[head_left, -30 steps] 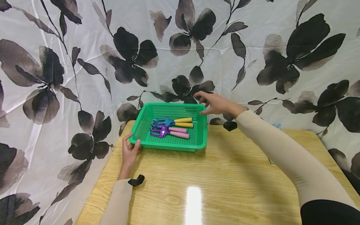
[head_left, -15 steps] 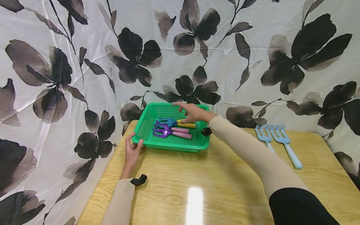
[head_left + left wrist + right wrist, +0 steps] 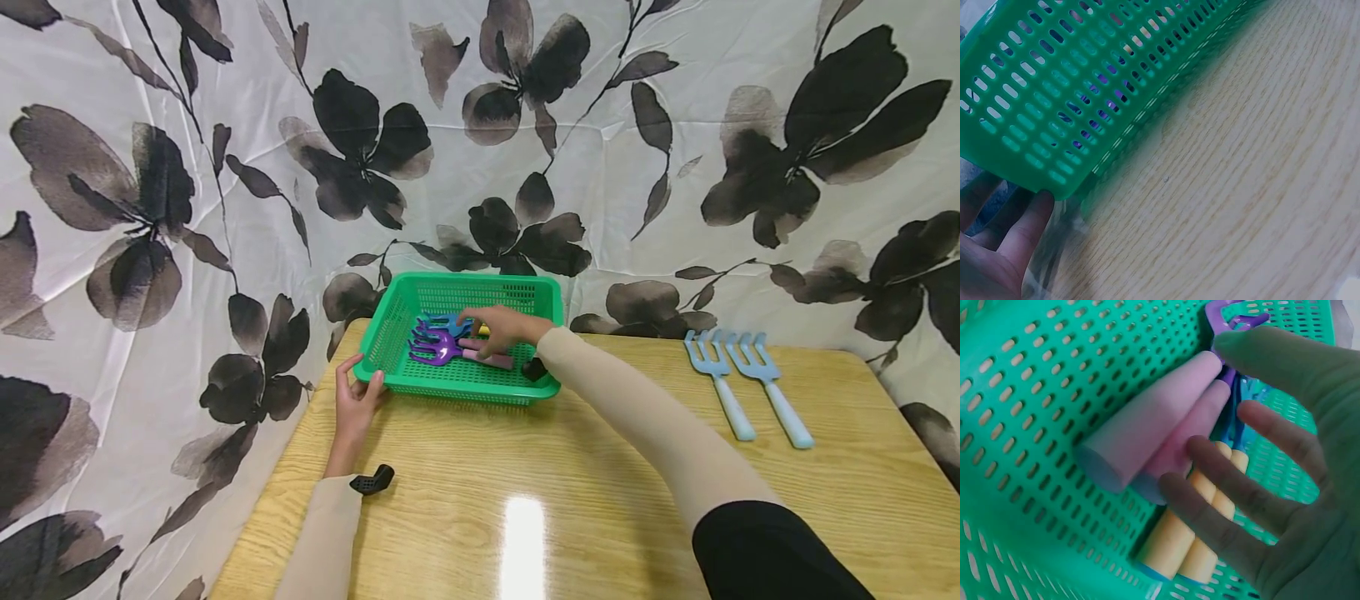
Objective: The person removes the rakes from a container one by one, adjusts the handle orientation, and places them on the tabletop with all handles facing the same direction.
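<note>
A green plastic basket (image 3: 457, 392) stands on the table, holding purple hand forks (image 3: 433, 350) with pink handles (image 3: 1147, 425) and blue hand forks (image 3: 444, 323) with yellow handles (image 3: 1169, 547). My left hand (image 3: 356, 408) grips the basket's near left corner, thumb on the front side and fingers on the left side. My right hand (image 3: 504, 327) reaches down into the basket, palm over the handles. In the right wrist view its fingers are spread, with the thumb near the neck of one purple fork and two fingertips right at the second pink handle.
Two light blue hand forks, a left one (image 3: 722, 385) and a right one (image 3: 771, 390), lie side by side on the right of the wooden table (image 3: 600, 500). A flower-patterned cloth (image 3: 600, 183) hangs behind the table and along its left side.
My right hand has moved left from beyond the basket's right rim and down into it, over the pink handles. The left hand stays at the corner. The light blue forks have come into view.
</note>
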Tool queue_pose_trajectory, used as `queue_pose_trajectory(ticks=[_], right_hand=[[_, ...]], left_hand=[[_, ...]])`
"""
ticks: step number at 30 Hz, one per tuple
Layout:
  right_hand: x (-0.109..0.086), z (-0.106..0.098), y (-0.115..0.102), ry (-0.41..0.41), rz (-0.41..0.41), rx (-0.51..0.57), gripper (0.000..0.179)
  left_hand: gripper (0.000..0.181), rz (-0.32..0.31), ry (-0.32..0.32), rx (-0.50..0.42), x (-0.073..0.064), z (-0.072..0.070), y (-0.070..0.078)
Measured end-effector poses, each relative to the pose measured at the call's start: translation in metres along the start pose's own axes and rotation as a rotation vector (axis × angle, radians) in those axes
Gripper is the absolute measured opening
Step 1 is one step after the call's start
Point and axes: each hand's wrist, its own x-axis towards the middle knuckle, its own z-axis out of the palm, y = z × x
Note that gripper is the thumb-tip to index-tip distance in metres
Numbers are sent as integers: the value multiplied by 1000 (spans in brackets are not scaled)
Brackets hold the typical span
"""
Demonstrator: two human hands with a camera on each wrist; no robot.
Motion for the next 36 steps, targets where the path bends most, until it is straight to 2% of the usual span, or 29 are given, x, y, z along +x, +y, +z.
queue_pose_trajectory(ticks=[4, 8, 12, 19, 30, 36], right_hand=[[1, 5, 0, -65, 41, -45, 63], [2, 9, -2, -116, 73, -92, 64], [4, 15, -2, -139, 102, -93, 64], [5, 23, 0, -129, 150, -41, 49], [9, 19, 1, -141, 131, -72, 47], [6, 16, 0, -138, 126, -88, 50]], left_hand=[[63, -1, -15, 7, -4, 3, 10], [63, 1, -15, 29, -10, 9, 23], [62, 7, -5, 36, -13, 12, 28], [63, 15, 8, 20, -9, 13, 23], [62, 8, 9, -4, -8, 13, 22], [59, 26, 19, 2, -1, 6, 2]])
